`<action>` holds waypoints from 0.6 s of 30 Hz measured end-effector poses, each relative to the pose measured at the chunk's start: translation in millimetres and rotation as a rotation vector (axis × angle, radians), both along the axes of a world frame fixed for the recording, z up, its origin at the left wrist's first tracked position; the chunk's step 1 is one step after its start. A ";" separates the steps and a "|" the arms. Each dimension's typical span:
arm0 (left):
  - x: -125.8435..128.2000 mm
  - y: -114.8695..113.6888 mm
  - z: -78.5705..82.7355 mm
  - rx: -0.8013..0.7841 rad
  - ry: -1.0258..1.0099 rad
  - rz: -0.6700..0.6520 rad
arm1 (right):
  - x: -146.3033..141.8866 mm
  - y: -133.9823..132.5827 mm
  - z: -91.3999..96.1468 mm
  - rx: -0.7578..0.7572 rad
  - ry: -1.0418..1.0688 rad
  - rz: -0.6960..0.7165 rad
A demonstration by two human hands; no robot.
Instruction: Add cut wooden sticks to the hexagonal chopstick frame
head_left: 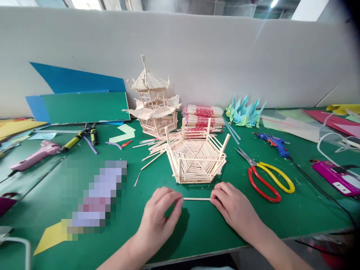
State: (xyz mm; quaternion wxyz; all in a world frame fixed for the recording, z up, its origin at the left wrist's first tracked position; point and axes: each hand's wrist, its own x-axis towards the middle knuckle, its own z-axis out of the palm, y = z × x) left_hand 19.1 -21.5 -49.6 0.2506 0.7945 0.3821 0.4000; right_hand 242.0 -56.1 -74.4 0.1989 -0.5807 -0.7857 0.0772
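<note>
My left hand (160,213) and my right hand (233,204) pinch the two ends of one thin wooden stick (197,199), held level just above the green table (118,240). Right behind the stick stands a hexagonal base of glued sticks (196,159) with short upright posts. A finished stick pagoda (153,103) stands farther back by the white wall. Loose sticks (153,148) lie fanned to the left of the base. Wrapped bundles of sticks (202,116) are stacked behind it.
Red and yellow scissors (266,176) lie right of the base, with a blue glue gun (274,143) and its cord behind. A pink glue gun (36,155) and yellow-handled pliers (78,138) lie at left. Paper cranes (244,111), coloured sheets and a magenta device (336,176) ring the edges.
</note>
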 end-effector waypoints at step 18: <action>82.9 0.2 20.3 -0.990 -1.007 0.058 | 12.3 18.3 38.8 0.315 0.491 -0.005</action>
